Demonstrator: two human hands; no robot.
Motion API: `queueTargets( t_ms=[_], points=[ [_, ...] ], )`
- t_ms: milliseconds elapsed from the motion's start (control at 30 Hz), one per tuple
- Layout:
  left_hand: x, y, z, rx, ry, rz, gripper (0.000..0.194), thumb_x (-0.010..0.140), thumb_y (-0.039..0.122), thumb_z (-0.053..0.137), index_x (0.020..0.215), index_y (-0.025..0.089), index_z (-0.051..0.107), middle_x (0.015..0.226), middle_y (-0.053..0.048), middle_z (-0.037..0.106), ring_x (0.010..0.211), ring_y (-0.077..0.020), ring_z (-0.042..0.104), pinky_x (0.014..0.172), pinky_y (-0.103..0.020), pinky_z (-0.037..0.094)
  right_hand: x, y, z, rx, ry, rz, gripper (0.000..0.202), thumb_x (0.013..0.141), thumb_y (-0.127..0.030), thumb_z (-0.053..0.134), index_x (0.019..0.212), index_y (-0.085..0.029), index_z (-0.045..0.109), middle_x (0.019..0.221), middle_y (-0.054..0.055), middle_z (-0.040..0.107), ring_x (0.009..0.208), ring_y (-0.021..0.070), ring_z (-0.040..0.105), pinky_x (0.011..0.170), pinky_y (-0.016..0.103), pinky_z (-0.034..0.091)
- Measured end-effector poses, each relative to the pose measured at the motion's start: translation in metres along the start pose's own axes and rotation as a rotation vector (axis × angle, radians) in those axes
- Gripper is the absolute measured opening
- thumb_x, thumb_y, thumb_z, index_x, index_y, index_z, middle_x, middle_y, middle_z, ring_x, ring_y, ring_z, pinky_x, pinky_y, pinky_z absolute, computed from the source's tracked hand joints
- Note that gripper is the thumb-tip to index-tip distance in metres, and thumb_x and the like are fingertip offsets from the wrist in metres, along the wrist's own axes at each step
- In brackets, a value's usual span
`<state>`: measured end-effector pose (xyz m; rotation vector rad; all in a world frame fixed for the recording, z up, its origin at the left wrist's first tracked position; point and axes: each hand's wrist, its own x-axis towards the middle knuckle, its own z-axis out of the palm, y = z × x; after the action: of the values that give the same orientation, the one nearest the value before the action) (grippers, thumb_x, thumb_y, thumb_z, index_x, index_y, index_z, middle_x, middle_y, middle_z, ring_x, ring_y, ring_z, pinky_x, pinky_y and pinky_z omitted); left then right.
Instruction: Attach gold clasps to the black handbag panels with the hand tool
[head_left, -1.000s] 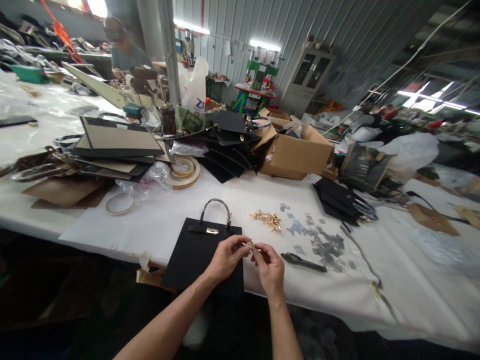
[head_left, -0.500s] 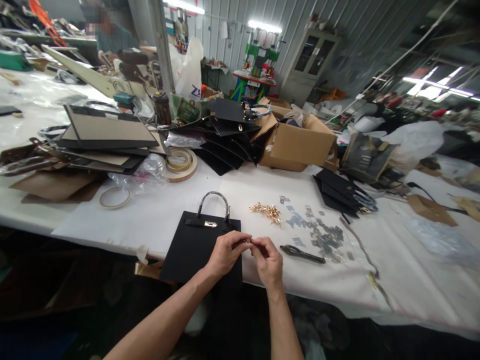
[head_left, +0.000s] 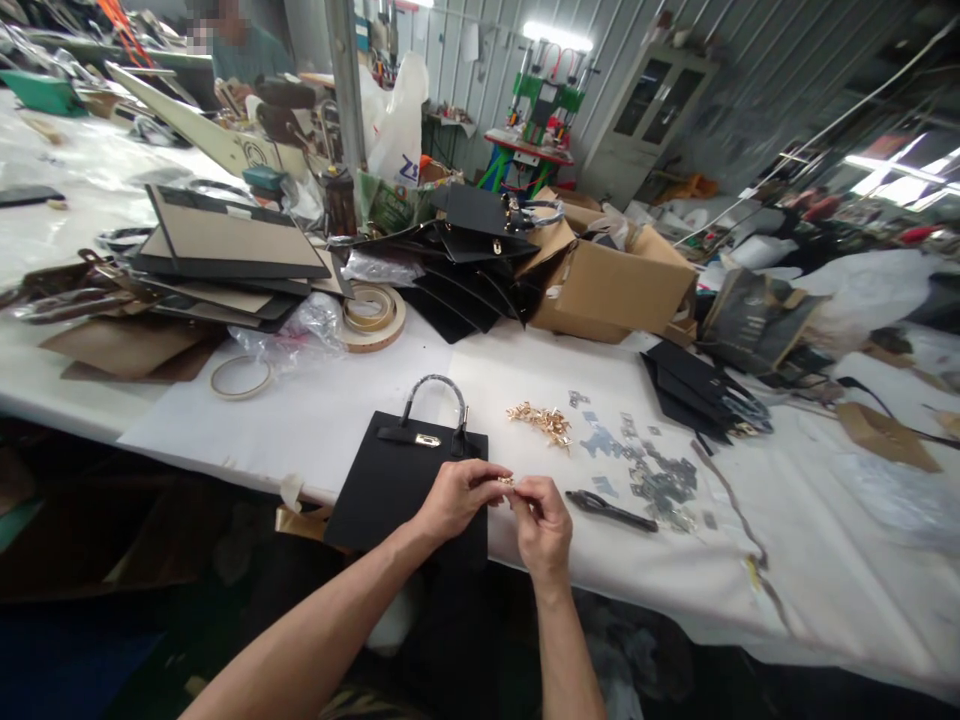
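A small gold metal piece point(head_left: 505, 480) is pinched in the fingertips of my left hand point(head_left: 456, 498), over the right edge of a black handbag panel point(head_left: 390, 480) with a looped handle. My right hand point(head_left: 543, 524) is closed, its thumb and finger meeting the same piece from the right. Beyond my hands lies a pile of gold fittings point(head_left: 541, 422). Right of it are scattered flat metal plates point(head_left: 660, 475). Black-handled pliers point(head_left: 612, 511) rest just right of my right hand.
Stacked black bag panels point(head_left: 472, 290), tape rolls point(head_left: 373, 318) and an open cardboard box point(head_left: 619, 290) line the back of the white table point(head_left: 300, 430). More black panels point(head_left: 690, 390) lie at right. A person point(head_left: 244, 50) is at the far left.
The camera view has shifted slightly, moving the scene rightward in the picture. My right fingers are more curled in, and the gold piece shows more clearly between my fingertips.
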<state>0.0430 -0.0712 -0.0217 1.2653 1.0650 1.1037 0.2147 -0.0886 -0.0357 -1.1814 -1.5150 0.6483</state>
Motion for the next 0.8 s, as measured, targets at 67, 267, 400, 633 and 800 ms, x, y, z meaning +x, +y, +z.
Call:
queueTargets(
  t_ms=[67,267,400,633,800],
  points=[
    [0.0,0.002,-0.001,0.008,0.0,0.008,0.035,0.087,0.045,0.077,0.106,0.016,0.081,0.077,-0.006,0.078,0.067,-0.0186,0.074,0.066,-0.025,0.059,0.0,-0.001,0.0,-0.004,0.017,-0.01,0.008,0.093,-0.029,0.074,0.089,-0.024,0.068,0.091,0.002,0.065,0.085,0.018,0.064,0.076,0.03,0.054],
    [-0.004,0.007,0.001,0.035,0.058,0.067,0.03,0.088,0.044,0.076,0.105,0.019,0.08,0.086,-0.005,0.08,0.071,-0.0178,0.074,0.069,-0.025,0.06,0.008,-0.003,-0.004,0.294,-0.099,0.197,0.017,0.092,-0.035,0.074,0.105,-0.025,0.07,0.096,0.002,0.068,0.084,0.0182,0.066,0.076,0.03,0.057],
    [-0.005,0.006,0.002,0.02,0.047,0.056,0.027,0.087,0.04,0.079,0.104,0.02,0.077,0.084,-0.003,0.079,0.073,-0.018,0.074,0.07,-0.026,0.06,0.012,-0.002,-0.007,0.347,-0.134,0.271,0.016,0.095,-0.038,0.07,0.104,-0.024,0.073,0.096,0.003,0.071,0.082,0.0176,0.066,0.076,0.029,0.056],
    [-0.009,0.012,0.001,0.207,0.049,0.196,0.007,0.09,0.027,0.077,0.095,0.021,0.076,0.088,-0.002,0.079,0.077,-0.0159,0.071,0.072,-0.024,0.055,0.013,-0.005,-0.008,0.178,-0.148,0.196,0.017,0.095,-0.039,0.069,0.09,-0.023,0.072,0.088,0.002,0.068,0.083,0.0189,0.064,0.078,0.029,0.051],
    [-0.009,0.009,0.002,0.244,0.041,0.293,0.006,0.092,0.027,0.075,0.094,0.021,0.074,0.091,-0.002,0.078,0.081,-0.0166,0.073,0.077,-0.025,0.055,0.013,-0.009,-0.007,0.123,-0.109,0.148,0.019,0.097,-0.04,0.067,0.087,-0.024,0.072,0.088,0.003,0.068,0.084,0.0198,0.063,0.078,0.031,0.049]
  ],
)
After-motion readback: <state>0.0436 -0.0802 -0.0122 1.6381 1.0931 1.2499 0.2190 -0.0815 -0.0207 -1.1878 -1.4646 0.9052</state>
